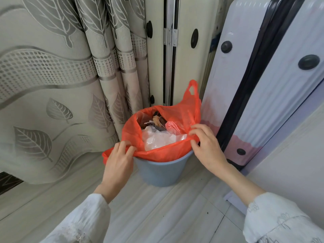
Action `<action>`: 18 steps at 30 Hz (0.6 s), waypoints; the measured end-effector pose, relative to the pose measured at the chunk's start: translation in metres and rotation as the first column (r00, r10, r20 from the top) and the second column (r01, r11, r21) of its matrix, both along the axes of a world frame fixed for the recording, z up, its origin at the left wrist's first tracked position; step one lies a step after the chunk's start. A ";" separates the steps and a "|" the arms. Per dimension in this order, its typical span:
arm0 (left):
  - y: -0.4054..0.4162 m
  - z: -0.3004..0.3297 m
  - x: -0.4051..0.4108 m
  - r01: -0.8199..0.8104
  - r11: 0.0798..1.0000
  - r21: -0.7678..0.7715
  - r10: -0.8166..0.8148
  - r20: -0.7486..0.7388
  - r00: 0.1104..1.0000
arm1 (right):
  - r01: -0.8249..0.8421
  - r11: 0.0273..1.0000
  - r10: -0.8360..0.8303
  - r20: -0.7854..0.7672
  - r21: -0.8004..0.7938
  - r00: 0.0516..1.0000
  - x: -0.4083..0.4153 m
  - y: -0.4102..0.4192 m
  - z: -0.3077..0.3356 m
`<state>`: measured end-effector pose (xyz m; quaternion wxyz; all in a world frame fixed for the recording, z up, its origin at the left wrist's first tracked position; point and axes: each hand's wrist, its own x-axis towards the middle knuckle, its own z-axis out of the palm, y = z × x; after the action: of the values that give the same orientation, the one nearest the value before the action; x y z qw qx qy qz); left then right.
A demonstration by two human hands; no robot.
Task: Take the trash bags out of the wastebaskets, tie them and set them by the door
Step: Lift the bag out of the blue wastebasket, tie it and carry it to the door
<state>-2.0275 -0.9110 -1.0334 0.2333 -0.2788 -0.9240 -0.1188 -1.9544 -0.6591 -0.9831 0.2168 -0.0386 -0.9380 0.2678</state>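
A blue-grey wastebasket [163,172] stands on the floor in a corner. An orange plastic trash bag [177,114] lines it, its mouth open, with white plastic and dark scraps of trash [157,135] inside. One bag handle [192,88] sticks up at the back right. My left hand [118,163] pinches the bag's edge at the basket's left rim. My right hand [206,148] pinches the bag's edge at the right rim. The front edge of the bag is stretched between both hands.
A leaf-patterned curtain [52,93] hangs to the left and behind the basket. A folded cream table [175,50] leans upright behind it. A pale suitcase [263,85] stands close on the right. Light tiled floor [157,216] lies in front.
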 end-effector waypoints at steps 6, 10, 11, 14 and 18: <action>-0.003 0.044 -0.018 0.002 1.000 -0.018 -0.004 -0.140 0.990 | 0.127 0.672 -0.099 0.081 -0.729 0.992 -0.017 -0.010 0.022; 0.004 0.065 -0.021 -0.041 0.996 -0.080 0.026 -0.181 0.983 | 0.286 0.718 -0.142 0.269 -0.634 0.953 -0.046 -0.007 0.026; 0.005 0.069 -0.022 -0.067 0.993 -0.102 0.051 -0.156 0.987 | 0.302 0.748 -0.151 0.292 -0.591 0.944 -0.053 -0.006 0.025; 0.005 0.088 -0.027 -0.031 0.973 -0.227 0.019 -0.058 0.998 | 0.302 0.893 -0.193 0.323 -0.333 0.927 -0.071 -0.009 0.031; 0.007 0.137 -0.046 0.056 0.898 -0.437 -0.009 0.108 0.994 | 0.227 0.899 -0.171 0.177 -0.374 0.969 -0.083 -0.018 0.071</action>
<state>-2.0736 -0.9042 -0.8967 0.1140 -0.3331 -0.9330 0.0747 -2.0376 -0.6774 -0.9124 0.1648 -0.1955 -0.8695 0.4226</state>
